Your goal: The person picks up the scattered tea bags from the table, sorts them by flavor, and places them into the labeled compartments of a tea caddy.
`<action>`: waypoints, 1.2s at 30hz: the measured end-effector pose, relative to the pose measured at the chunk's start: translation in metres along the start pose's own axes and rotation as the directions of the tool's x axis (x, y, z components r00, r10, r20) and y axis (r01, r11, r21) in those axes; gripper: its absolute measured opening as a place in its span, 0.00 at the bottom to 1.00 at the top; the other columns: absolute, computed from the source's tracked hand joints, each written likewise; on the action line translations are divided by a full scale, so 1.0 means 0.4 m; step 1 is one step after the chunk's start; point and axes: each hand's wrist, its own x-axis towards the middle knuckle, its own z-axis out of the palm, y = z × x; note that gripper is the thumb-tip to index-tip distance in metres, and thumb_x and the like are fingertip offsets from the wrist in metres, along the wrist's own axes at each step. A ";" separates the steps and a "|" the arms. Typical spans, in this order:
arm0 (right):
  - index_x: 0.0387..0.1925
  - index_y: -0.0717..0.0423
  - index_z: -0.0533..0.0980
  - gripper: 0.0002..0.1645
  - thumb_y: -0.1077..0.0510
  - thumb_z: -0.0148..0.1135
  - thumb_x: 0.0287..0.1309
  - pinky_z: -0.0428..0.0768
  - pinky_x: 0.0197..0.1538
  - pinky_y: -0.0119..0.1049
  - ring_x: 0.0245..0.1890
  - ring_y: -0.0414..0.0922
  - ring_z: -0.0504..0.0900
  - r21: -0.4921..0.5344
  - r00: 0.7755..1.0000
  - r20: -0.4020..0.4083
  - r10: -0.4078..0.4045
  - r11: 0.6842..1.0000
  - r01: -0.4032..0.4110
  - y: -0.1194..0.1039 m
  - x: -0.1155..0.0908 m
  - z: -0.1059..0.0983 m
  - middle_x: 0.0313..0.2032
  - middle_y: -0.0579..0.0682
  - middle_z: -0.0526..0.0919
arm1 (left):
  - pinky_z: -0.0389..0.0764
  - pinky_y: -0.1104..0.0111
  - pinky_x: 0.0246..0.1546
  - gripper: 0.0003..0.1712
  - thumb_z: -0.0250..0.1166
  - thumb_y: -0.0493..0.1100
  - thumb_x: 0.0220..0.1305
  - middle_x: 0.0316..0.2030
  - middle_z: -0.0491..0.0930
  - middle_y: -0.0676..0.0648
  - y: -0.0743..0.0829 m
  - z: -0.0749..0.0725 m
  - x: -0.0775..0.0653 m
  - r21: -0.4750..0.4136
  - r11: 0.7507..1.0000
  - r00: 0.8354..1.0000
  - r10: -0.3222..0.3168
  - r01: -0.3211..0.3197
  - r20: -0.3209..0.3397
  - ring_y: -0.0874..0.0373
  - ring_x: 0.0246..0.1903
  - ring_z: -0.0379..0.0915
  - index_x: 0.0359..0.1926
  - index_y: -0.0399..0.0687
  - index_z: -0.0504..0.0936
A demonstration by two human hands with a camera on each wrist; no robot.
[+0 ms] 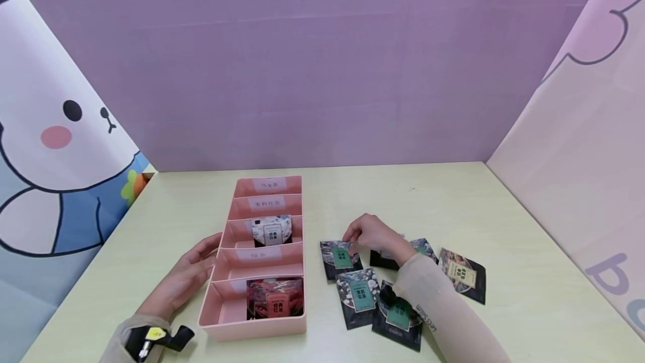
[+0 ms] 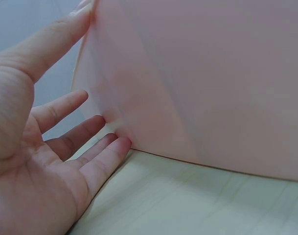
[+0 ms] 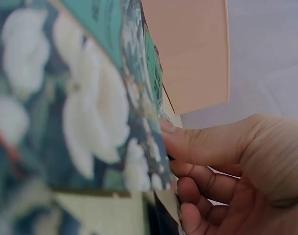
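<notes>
A pink divided box [image 1: 252, 334] stands on the table with labelled compartments. My left hand [image 1: 188, 273] rests against its left wall, fingers fairly straight; in the left wrist view the fingertips touch the pink wall [image 2: 227, 98] low down, thumb higher up. A red tea packet [image 1: 269, 290] lies in the nearest compartment and a white floral one [image 1: 266, 226] in the middle compartment. To the right of the box, my right hand [image 1: 375, 235] pinches the upper right corner of a dark tea packet with a green label [image 1: 342, 257]. In the right wrist view the thumb [image 3: 202, 144] lies over curled fingers.
Close by lie more green-labelled packets, one with white flowers [image 1: 359, 301] and one [image 1: 398, 321] partly under the right forearm. Another packet [image 1: 425, 248] is half hidden behind the hand. A cream-labelled packet [image 1: 463, 276] lies farthest right. A purple wall [image 1: 322, 71] stands behind the table.
</notes>
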 end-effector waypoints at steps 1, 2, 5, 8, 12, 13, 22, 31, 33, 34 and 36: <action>0.33 0.60 0.85 0.11 0.75 0.70 0.49 0.80 0.35 0.35 0.26 0.41 0.78 0.005 1.000 0.003 0.001 1.000 -0.001 0.001 0.000 0.000 0.25 0.46 0.82 | 0.74 0.74 0.55 0.36 0.55 0.42 0.75 0.67 0.59 0.44 0.000 0.000 0.000 -0.002 1.000 1.000 0.004 -0.004 0.001 0.69 0.56 0.69 0.76 0.35 0.50; 0.35 0.61 0.85 0.11 0.75 0.69 0.50 0.80 0.35 0.36 0.27 0.42 0.79 0.008 1.000 0.006 0.000 1.000 0.000 0.001 0.000 0.000 0.25 0.47 0.81 | 0.74 0.74 0.55 0.36 0.55 0.42 0.76 0.66 0.59 0.44 -0.001 -0.001 0.000 -0.002 1.000 1.000 0.008 -0.008 0.004 0.69 0.56 0.69 0.76 0.35 0.50; 0.39 0.63 0.85 0.11 0.74 0.67 0.54 0.81 0.37 0.37 0.27 0.42 0.78 0.028 1.000 0.009 0.004 1.000 -0.004 0.002 -0.001 -0.001 0.26 0.48 0.81 | 0.74 0.74 0.55 0.36 0.54 0.41 0.76 0.65 0.60 0.45 -0.001 -0.003 -0.001 -0.009 1.000 1.000 0.027 -0.027 0.010 0.68 0.56 0.69 0.75 0.33 0.50; 0.41 0.64 0.84 0.11 0.73 0.65 0.56 0.80 0.38 0.38 0.28 0.42 0.77 0.029 1.000 0.002 0.005 1.000 -0.005 0.003 -0.001 -0.002 0.27 0.48 0.80 | 0.74 0.74 0.55 0.35 0.54 0.41 0.76 0.64 0.62 0.48 -0.001 -0.003 -0.001 -0.013 0.999 0.999 0.032 -0.032 0.013 0.69 0.56 0.69 0.75 0.34 0.51; 0.40 0.64 0.83 0.08 0.71 0.64 0.59 0.79 0.40 0.39 0.29 0.42 0.76 0.032 1.000 -0.017 0.010 0.999 -0.009 0.005 0.000 -0.004 0.28 0.48 0.80 | 0.75 0.73 0.55 0.34 0.54 0.39 0.76 0.62 0.64 0.51 -0.003 -0.004 -0.002 -0.036 0.998 0.999 0.048 -0.047 0.024 0.68 0.56 0.69 0.75 0.34 0.52; 0.40 0.64 0.83 0.07 0.70 0.64 0.59 0.79 0.40 0.39 0.30 0.42 0.77 0.028 1.000 -0.025 0.007 1.000 -0.007 0.005 0.001 -0.004 0.29 0.48 0.80 | 0.75 0.73 0.55 0.33 0.54 0.39 0.76 0.62 0.64 0.52 -0.003 -0.003 -0.003 -0.044 0.998 0.998 0.054 -0.053 0.027 0.68 0.56 0.69 0.75 0.35 0.53; 0.34 0.59 0.83 0.02 0.64 0.65 0.62 0.78 0.37 0.38 0.30 0.42 0.77 -0.016 0.994 -0.106 0.004 1.000 -0.005 0.019 0.010 -0.006 0.30 0.46 0.81 | 0.74 0.73 0.56 0.33 0.53 0.39 0.76 0.62 0.64 0.53 -0.001 -0.004 -0.004 -0.056 0.997 0.997 0.062 -0.059 0.043 0.68 0.57 0.69 0.75 0.34 0.53; 0.36 0.59 0.86 0.04 0.66 0.66 0.61 0.81 0.31 0.37 0.26 0.42 0.80 0.043 0.988 -0.152 0.028 0.999 -0.022 0.029 0.008 -0.022 0.30 0.47 0.84 | 0.75 0.73 0.56 0.33 0.53 0.38 0.76 0.62 0.64 0.52 -0.001 -0.004 -0.004 -0.066 0.996 0.996 0.070 -0.066 0.055 0.67 0.57 0.69 0.75 0.34 0.52; 0.36 0.59 0.86 0.04 0.66 0.66 0.61 0.82 0.30 0.37 0.26 0.43 0.80 0.067 0.987 -0.158 0.040 0.997 -0.029 0.030 0.007 -0.025 0.31 0.48 0.85 | 0.75 0.72 0.56 0.32 0.53 0.38 0.76 0.62 0.65 0.53 -0.003 -0.005 -0.004 -0.078 0.994 0.995 0.079 -0.075 0.060 0.67 0.57 0.70 0.74 0.34 0.53; 0.36 0.59 0.86 0.04 0.66 0.66 0.61 0.82 0.30 0.37 0.25 0.43 0.81 0.079 0.986 -0.160 0.042 0.996 -0.030 0.031 0.007 -0.026 0.31 0.48 0.85 | 0.75 0.72 0.56 0.32 0.53 0.38 0.76 0.62 0.65 0.53 -0.004 -0.005 -0.004 -0.081 0.994 0.995 0.082 -0.077 0.062 0.67 0.57 0.70 0.74 0.34 0.53; 0.36 0.59 0.86 0.04 0.66 0.66 0.61 0.83 0.31 0.37 0.25 0.43 0.81 0.092 0.986 -0.163 0.043 0.995 -0.028 0.033 0.006 -0.028 0.31 0.48 0.85 | 0.75 0.72 0.56 0.32 0.53 0.38 0.76 0.62 0.65 0.53 -0.006 -0.005 -0.004 -0.079 0.994 0.995 0.080 -0.075 0.062 0.67 0.57 0.70 0.74 0.35 0.53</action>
